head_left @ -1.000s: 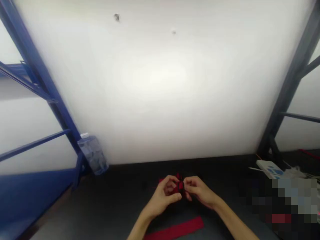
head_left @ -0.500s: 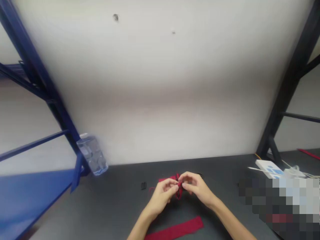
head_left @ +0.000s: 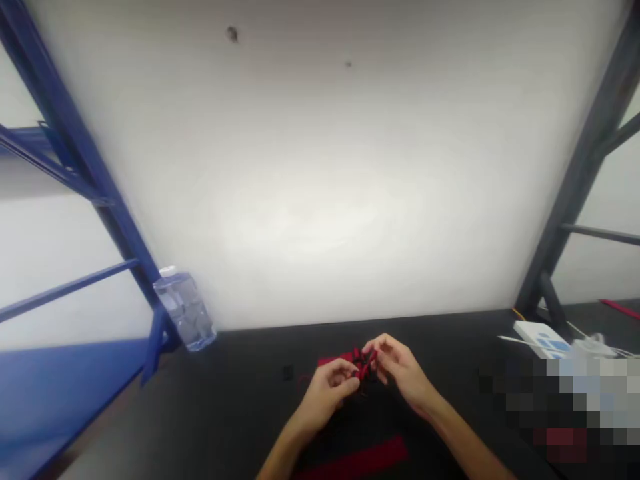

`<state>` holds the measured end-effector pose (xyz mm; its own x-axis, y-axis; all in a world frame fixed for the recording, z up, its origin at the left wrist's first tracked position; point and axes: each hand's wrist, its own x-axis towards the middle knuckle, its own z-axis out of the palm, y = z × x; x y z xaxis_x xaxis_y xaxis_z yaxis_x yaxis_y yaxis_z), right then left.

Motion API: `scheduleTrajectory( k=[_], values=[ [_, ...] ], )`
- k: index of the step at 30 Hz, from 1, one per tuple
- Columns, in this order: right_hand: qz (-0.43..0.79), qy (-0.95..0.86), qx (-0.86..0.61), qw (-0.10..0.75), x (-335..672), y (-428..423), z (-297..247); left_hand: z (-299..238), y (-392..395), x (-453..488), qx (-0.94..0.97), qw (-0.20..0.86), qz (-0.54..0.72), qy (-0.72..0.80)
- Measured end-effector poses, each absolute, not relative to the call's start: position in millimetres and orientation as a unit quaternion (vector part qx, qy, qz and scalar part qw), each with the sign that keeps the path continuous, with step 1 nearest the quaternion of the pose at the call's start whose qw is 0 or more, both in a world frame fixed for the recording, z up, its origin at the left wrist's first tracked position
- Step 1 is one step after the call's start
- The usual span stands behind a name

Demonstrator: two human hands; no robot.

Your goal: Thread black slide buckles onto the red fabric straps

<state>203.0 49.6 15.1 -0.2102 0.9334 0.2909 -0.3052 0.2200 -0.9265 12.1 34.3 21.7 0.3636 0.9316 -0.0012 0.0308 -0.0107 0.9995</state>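
Between my two hands is a red strap with dark parts on it, too small to make out fully. My left hand pinches its left side between thumb and fingers. Higher up and to the right, my right hand pinches a raised end of the same strap. A flat red cloth piece lies just behind my left fingers. Left of that hand rests a small black buckle. Nearer me, a long red strip lies on the dark table, partly behind my forearms.
A clear plastic bottle with a white cap leans by the blue frame post at left. To the right are a white box, white cables and a blurred-out area. A pale wall rises behind the table.
My right hand has moved slightly up and right, drawing the strap's end away from my left hand. My left hand stays nearly in place. The picture's brightness has shifted.
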Motion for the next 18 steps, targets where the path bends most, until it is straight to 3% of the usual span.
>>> scheduleTrajectory(
  k=[4, 18],
  values=[
    [0.627, -0.496, -0.271, 0.536, 198.9, 46.5, 15.5, 22.6, 35.9, 12.2, 0.609, 0.546, 0.446, 0.364],
    [0.556, -0.561, -0.356, 0.499, 197.6, 46.1, 12.4, 24.8, 31.5, 15.8, 0.629, 0.529, 0.45, 0.35]
  ],
)
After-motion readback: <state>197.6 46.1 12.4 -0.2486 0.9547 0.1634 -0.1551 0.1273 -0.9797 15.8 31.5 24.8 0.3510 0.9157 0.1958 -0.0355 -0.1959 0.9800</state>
